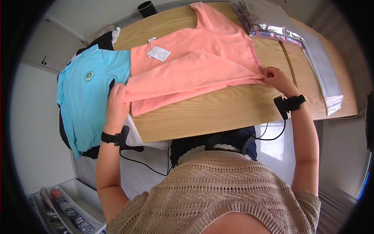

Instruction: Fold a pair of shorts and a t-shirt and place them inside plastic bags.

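Observation:
A coral-pink T-shirt (230, 43) lies across the wooden table (183, 125), its neckline toward the right and one sleeve pointing to the far side. Its near side is folded over toward the middle. My left hand (118, 102) is closed on the shirt's hem end at the left. At the collar end, my right hand (279, 79) pinches the fold between thumb and fingers. A white paper tag (158, 53) rests on the shirt near the hem, with a loop beside it. Both wrists wear black straps with small devices.
A light-blue shirt (89, 84) with a round badge hangs over dark clothes at the table's left edge. Clear plastic bags (274, 23) are stacked at the far right, one trailing down the right side. A black cup (147, 9) stands behind. Bins (80, 201) sit lower left.

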Motion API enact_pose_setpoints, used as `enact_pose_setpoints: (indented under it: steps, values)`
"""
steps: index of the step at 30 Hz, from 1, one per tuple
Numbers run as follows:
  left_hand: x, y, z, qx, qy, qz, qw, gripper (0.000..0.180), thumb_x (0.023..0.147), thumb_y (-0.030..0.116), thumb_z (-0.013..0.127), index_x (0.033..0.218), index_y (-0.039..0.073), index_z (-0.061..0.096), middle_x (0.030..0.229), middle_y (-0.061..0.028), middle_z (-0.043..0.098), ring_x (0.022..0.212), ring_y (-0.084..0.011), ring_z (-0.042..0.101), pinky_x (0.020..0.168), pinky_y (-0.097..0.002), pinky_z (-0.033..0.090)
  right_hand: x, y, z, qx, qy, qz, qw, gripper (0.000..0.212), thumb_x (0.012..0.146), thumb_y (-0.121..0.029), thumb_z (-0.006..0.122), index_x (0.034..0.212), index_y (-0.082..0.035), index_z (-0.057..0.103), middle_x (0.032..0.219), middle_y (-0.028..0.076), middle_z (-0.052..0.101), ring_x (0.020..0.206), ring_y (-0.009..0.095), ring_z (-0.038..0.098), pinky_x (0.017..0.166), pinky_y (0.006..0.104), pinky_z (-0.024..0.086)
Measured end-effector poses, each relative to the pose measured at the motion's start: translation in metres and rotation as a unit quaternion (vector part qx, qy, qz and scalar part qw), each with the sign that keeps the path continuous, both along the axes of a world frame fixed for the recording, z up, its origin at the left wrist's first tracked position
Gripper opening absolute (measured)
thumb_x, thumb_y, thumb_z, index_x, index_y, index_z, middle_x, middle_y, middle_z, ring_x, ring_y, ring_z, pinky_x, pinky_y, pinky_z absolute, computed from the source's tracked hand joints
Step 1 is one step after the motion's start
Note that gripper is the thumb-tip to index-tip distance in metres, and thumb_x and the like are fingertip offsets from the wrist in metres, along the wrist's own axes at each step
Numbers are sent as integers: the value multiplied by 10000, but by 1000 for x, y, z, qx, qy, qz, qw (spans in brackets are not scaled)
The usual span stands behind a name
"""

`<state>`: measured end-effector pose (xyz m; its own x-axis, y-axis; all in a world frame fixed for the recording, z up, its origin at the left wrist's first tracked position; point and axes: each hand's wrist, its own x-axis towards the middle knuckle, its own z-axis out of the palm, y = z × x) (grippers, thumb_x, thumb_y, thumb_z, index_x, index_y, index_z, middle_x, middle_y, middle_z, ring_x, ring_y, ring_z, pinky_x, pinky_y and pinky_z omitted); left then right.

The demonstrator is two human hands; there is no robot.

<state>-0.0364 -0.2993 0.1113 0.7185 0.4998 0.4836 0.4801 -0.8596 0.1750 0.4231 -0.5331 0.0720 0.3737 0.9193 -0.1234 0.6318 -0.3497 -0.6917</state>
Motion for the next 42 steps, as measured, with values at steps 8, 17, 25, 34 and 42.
enact_pose_setpoints:
  steps: [8,17,25,34,42]
  values:
    - [-9,-3,-23,-249,41,33,967,204,739,-122,471,904,-5,498,829,-127,500,745,-266,535,666,-328,450,5,0,-4,-5,2,-5,1000,169,758,-128,642,735,-15,519,645,-14,432,622,86,379,549,254,325]
    - [-20,11,-40,-400,-80,123,904,164,854,4,541,1017,15,523,844,-12,541,752,-90,506,690,-248,449,2,0,-3,-3,5,-11,1000,154,757,-120,640,742,-16,527,649,-23,444,626,78,385,551,245,325]
    - [-27,27,-52,-398,-67,102,909,81,913,73,542,937,18,489,774,-44,546,718,-111,522,655,-260,439,2,0,-4,-12,8,-13,1000,125,770,-93,628,751,-23,526,656,-38,425,637,66,371,560,233,317]
    - [-12,17,-43,-255,-8,143,956,162,867,31,551,1021,1,507,846,-131,548,742,-223,540,680,-329,453,9,-3,-7,9,-7,-3,1000,187,744,-142,662,734,-13,528,633,4,467,613,88,408,541,262,343]
    - [15,-46,-14,-71,230,-43,970,661,706,-124,468,1348,16,394,1376,-197,413,1282,-352,390,1074,-395,320,3,-4,-5,20,-40,-28,999,166,766,-139,672,775,-12,566,664,-1,500,624,90,431,554,250,369]
